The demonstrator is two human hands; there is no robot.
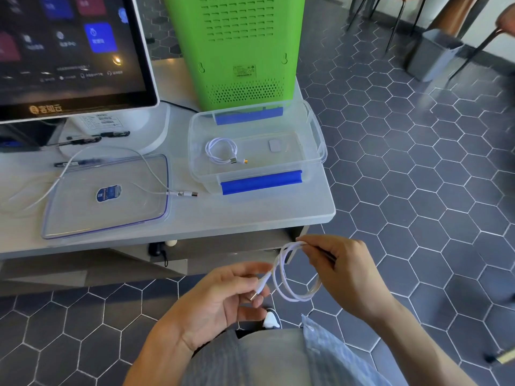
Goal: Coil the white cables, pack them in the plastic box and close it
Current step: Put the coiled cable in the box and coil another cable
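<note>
A white cable (292,285) hangs in loops between my hands, below the table's front edge. My right hand (342,271) pinches the top of the loops. My left hand (223,299) holds the cable's plug end. The clear plastic box (312,162) with blue clips stands open on the table, and one coiled white cable (221,150) lies inside it. The clear lid (83,218) lies flat to the box's left. An uncoiled white cable (156,176) trails across the lid, its plug near the box.
A white table (250,215) carries a touchscreen monitor (72,51) at the back left and a green device (239,48) behind the box. Pens (80,140) lie near the monitor base. A grey bin (432,54) and chair legs stand on the hexagon-tiled floor at the right.
</note>
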